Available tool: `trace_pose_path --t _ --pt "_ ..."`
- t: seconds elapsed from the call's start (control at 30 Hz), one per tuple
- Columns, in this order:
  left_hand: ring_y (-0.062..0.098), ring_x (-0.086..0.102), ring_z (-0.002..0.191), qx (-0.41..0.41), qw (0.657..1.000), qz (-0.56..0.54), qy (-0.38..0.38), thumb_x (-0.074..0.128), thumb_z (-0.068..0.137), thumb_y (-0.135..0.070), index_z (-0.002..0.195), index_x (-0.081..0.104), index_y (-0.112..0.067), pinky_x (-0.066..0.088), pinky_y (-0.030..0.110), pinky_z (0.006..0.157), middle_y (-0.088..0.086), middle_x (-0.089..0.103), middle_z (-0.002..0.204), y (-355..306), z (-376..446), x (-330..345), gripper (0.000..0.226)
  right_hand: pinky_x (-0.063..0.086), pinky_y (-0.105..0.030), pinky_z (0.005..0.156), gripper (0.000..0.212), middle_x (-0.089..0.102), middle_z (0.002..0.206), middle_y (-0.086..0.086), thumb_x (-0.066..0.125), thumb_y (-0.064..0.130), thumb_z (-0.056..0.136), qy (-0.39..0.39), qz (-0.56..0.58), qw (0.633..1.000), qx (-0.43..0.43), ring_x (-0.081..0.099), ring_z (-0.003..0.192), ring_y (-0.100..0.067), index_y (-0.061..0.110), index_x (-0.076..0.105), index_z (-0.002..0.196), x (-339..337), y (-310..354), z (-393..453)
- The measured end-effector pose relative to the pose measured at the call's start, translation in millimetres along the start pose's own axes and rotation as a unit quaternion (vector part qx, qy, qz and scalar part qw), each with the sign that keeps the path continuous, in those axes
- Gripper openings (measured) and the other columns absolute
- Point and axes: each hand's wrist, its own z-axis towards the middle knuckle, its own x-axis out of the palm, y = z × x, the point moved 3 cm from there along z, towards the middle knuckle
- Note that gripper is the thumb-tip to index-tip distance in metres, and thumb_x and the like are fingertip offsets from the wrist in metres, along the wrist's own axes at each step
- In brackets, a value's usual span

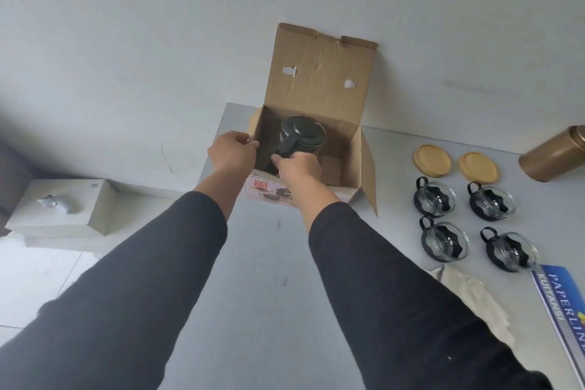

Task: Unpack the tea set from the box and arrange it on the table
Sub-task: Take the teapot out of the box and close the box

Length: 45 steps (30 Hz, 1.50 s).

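1. The black-lidded glass teapot [300, 139] sits inside the open brown cardboard box [348, 133], in its left half, its black handle pointing toward the person.
2. The right hand [299, 166] is closed around that handle.
3. The left hand [232, 152] grips the box's left wall, fingers curled over the edge.
4. The box stands at the far left corner of the grey table [259, 263], its lid flap upright against the wall.
5. To its right lie two round wooden coasters [432, 160], four glass cups with black holders [435, 199] in two rows, and a bronze cylindrical tin [554, 155] on its side.
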Motion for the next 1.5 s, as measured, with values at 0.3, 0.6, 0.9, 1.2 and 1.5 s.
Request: trace_pose_path --t 0.3,0.6,0.9,1.2,1.5 --pt "0.033 0.064 0.090 0.001 0.995 0.091 0.037 0.041 0.100 -0.028 0.093 0.069 -0.006 0.056 0.037 0.083 0.011 0.065 0.085 0 -9 8 0.036 0.051 -0.027 0.065 0.013 0.063 0.095 0.000 0.058 0.024 0.092 -0.029 0.066 0.997 -0.021 0.068 0.077 -0.018 0.013 0.057 0.098 -10 -3 -2" --pt "0.034 0.066 0.098 -0.018 0.985 0.153 0.082 0.038 0.094 -0.008 0.114 0.061 -0.003 0.055 0.034 0.085 0.017 0.066 0.109 4 -14 14 0.031 0.056 -0.020 0.057 0.010 0.060 0.100 -0.003 0.054 0.008 0.093 0.028 0.187 0.982 -0.028 0.069 0.061 -0.014 0.012 0.049 0.101 -18 -7 -13" --pt "0.032 0.062 0.105 0.000 0.971 0.227 0.075 0.042 0.095 -0.002 0.114 0.058 0.002 0.050 0.031 0.083 0.017 0.063 0.112 3 -13 16 0.026 0.054 -0.020 0.054 0.025 0.065 0.101 -0.002 0.066 0.005 0.085 0.001 0.211 0.974 -0.078 0.072 0.067 -0.018 0.017 0.050 0.100 -35 -4 -21" --pt "0.028 0.050 0.085 0.013 0.956 0.277 0.093 0.041 0.095 0.001 0.105 0.060 0.003 0.039 0.023 0.064 0.006 0.037 0.064 -2 -12 7 0.021 0.060 -0.033 0.075 0.026 0.069 0.100 0.001 0.067 0.013 0.084 -0.029 0.173 0.971 -0.161 0.073 0.065 -0.015 0.018 0.054 0.106 -87 6 -37" --pt "0.034 0.061 0.107 0.020 0.959 0.277 0.057 0.046 0.091 -0.002 0.115 0.059 0.000 0.047 0.032 0.086 0.017 0.063 0.112 0 2 6 0.027 0.060 -0.038 0.074 0.023 0.065 0.088 0.001 0.066 0.005 0.082 -0.106 0.150 0.959 -0.218 0.067 0.056 -0.007 0.008 0.054 0.102 -161 0 -41"
